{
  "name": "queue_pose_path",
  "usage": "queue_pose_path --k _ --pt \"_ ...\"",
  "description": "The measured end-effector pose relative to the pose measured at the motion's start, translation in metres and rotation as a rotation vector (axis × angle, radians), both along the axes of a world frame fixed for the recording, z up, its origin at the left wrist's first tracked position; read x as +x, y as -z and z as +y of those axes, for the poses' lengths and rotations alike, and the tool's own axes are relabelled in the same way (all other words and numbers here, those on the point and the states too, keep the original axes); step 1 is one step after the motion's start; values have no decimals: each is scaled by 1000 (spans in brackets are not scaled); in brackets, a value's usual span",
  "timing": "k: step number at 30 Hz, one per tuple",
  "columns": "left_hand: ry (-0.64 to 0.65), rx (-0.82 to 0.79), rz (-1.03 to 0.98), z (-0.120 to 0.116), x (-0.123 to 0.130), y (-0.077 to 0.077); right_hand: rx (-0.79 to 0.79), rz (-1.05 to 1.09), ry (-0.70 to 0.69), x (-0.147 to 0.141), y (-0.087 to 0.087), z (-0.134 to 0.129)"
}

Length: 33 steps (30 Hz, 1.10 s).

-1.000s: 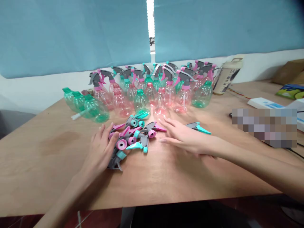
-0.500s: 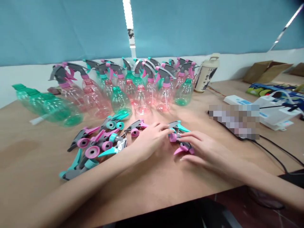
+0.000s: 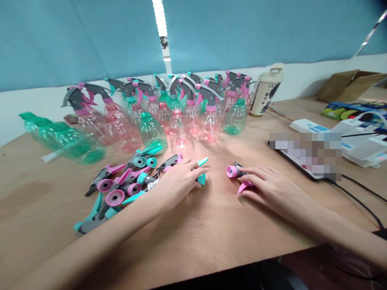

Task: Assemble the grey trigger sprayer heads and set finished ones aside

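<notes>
My left hand [image 3: 178,183] is closed around a teal-collared spray head [image 3: 202,179], most of it hidden under the fingers. To its right, low over the table, my right hand [image 3: 270,186] grips a pink and grey spray head [image 3: 231,171] whose round collar faces left. Beside and partly behind my left forearm lie several loose spray heads [image 3: 115,197], some pink, some teal. Beyond the hands stand pink and green clear bottles, among them an open pink bottle [image 3: 180,135] and an open green bottle [image 3: 152,133]. Several others carry spray heads [image 3: 208,96].
Green bottles [image 3: 81,151] form a row at the left. A tumbler [image 3: 266,92] stands at the back right. Farther right are a blurred-out phone-like device [image 3: 298,163], a white power strip [image 3: 308,125], cables and a cardboard box [image 3: 344,86]. The brown table's edge runs along the front.
My hands have moved apart. The left has drawn a teal spray head leftward toward the loose ones, while the right has shifted slightly right with the pink one. The view has tilted slightly.
</notes>
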<state>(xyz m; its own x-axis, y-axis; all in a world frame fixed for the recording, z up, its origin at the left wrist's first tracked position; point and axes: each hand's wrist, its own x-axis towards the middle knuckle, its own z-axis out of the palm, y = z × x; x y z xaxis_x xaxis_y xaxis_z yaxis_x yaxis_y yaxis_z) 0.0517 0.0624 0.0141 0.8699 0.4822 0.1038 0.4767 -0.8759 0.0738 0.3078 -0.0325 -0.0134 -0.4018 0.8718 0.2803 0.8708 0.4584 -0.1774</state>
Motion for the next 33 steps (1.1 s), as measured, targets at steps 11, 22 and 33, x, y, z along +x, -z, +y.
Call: queue_pose_path --k 11,22,33 --pt "-93 -150 -177 -21 -16 3 53 -187 33 -17 -21 38" --pt "-291 -125 -768 -49 -42 12 -375 294 -295 -94 -83 45" --pt "-386 -282 -849 -51 -43 19 -602 53 -339 -98 -99 49"
